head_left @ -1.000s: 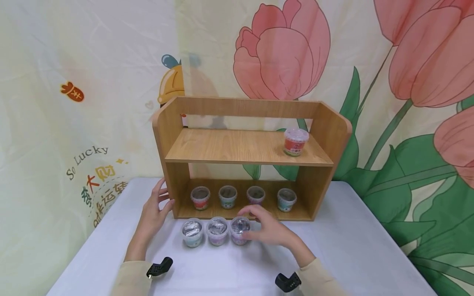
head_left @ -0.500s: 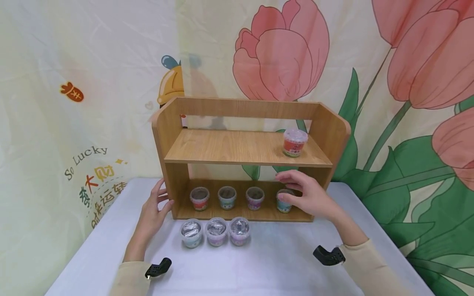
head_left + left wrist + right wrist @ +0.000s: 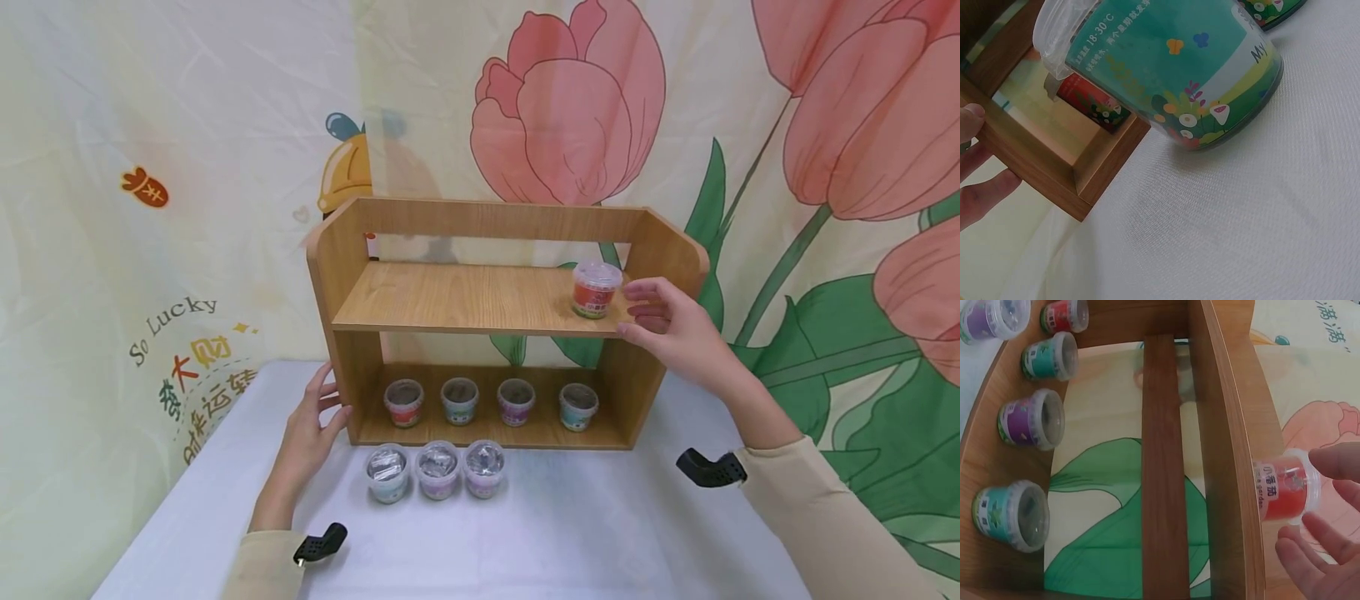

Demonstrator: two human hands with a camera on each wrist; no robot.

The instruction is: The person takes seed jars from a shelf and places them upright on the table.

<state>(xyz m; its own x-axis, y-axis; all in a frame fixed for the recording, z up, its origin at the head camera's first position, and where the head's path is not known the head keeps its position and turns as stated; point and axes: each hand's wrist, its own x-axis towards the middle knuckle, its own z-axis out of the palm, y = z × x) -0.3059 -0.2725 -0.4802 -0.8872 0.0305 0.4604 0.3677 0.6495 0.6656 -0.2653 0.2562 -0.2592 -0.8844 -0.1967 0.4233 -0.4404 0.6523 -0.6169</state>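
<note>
Head view: red cup (image 3: 594, 298) upright on the upper shelf (image 3: 450, 297) of the rack (image 3: 495, 219), toward two o'clock. Your right hand (image 3: 677, 335), at its four o'clock, is empty and half-spread.

Left wrist view: your left hand (image 3: 988, 187), at nine o'clock, rests loosely against the rack's edge.

Right wrist view: fingers (image 3: 1330, 537) and thumb (image 3: 1338, 460) stand apart about the lid (image 3: 1311, 489); contact unclear. Cup judged light, stiff, slick; hold its wall below the lid.

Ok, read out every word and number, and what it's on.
"So Lucky": printed backdrop
"發大财": printed backdrop
"运转": printed backdrop, start unclear
"满满": printed backdrop
"18-30°C": front teal cup
"My": same
"小番茄": upper-shelf red cup
"garden": same
Too small or blurred: lower-shelf cup labels; sign on red motif; front teal cup's fine print.
</note>
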